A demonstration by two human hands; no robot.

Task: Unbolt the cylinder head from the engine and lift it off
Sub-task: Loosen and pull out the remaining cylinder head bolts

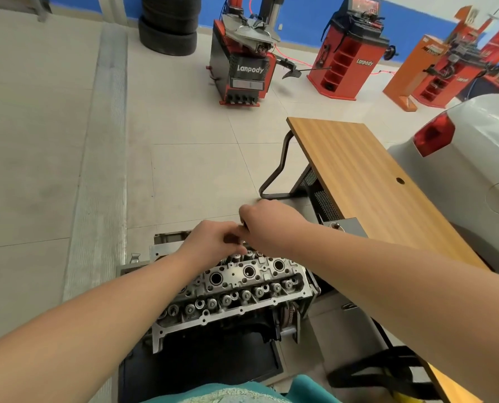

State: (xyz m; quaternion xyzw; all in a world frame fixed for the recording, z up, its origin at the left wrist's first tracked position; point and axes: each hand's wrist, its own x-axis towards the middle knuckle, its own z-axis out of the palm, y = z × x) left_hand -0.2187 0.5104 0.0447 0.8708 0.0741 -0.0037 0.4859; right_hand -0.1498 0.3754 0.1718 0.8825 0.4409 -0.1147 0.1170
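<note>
Two hands (213,239) (267,225) curled over ridged metal cylinder head (236,289)

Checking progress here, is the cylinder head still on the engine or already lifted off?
Still on. The cylinder head sits flat on the engine, with both hands working at its far edge.

There is only one view, from a wide-angle camera on the person's head. It looks forward and down over both arms, close to the engine (231,289) below, and far across the tiled floor (184,170) to the blue wall (300,16).
</note>
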